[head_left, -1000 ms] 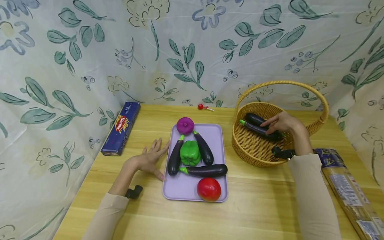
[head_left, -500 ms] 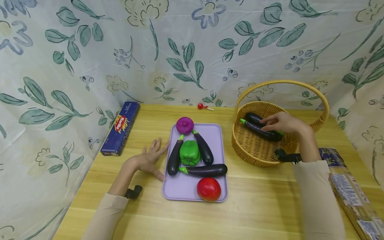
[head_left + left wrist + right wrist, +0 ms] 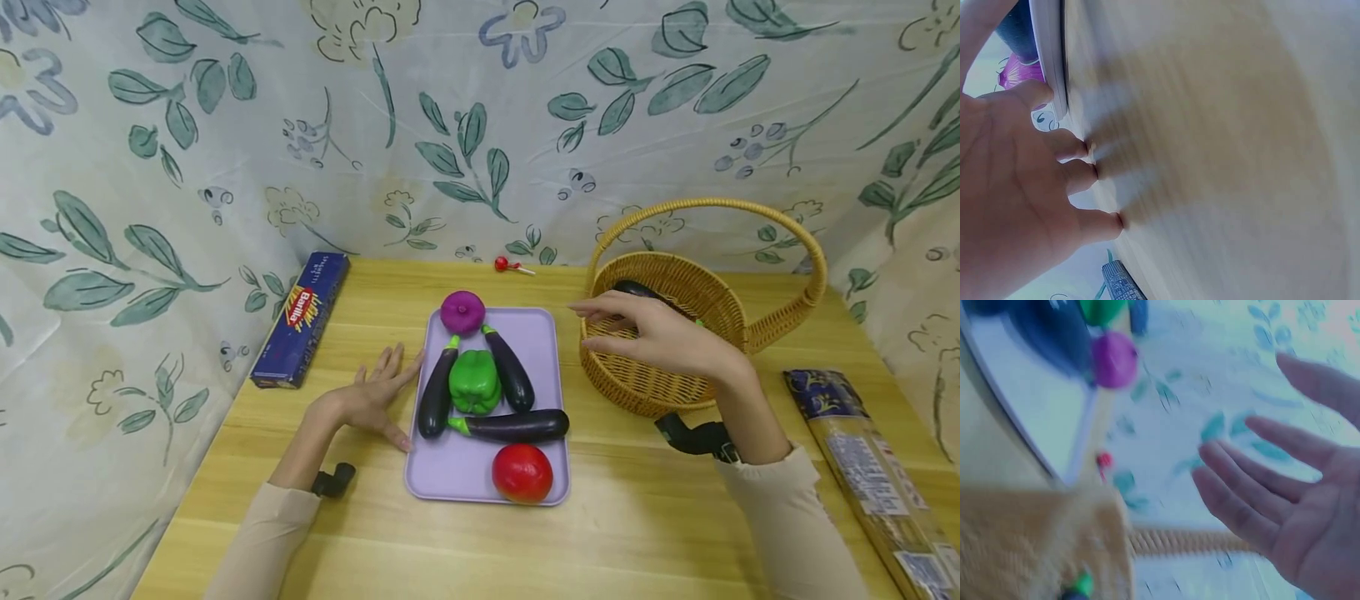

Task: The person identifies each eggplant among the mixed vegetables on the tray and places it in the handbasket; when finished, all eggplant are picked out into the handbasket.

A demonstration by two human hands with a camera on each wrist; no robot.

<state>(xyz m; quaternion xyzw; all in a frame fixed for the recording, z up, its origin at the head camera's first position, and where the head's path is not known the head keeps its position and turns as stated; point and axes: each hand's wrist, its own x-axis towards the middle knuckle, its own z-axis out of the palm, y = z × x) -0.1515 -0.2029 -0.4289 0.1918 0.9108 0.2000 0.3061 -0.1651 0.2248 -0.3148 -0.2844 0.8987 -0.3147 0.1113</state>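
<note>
Right hand (image 3: 663,335) partly hides basket (image 3: 637,395); lollipop (image 3: 502,264) near cloth (image 3: 517,117).

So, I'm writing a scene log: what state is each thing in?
Left hand: fingers spread, fingertips on the table
Right hand: empty, fingers extended
Basket: upright, handle raised
Basket eggplant: lying, partly hidden
Tray: flat, loaded
Three tray eggplants: lying, look whole
Green pepper: looks whole
Purple onion: looks whole
Red fruit: looks whole
Blue box: lying flat, seal unclear
Pasta pack: lying flat, seal unclear
Lollipop: lying down
</note>
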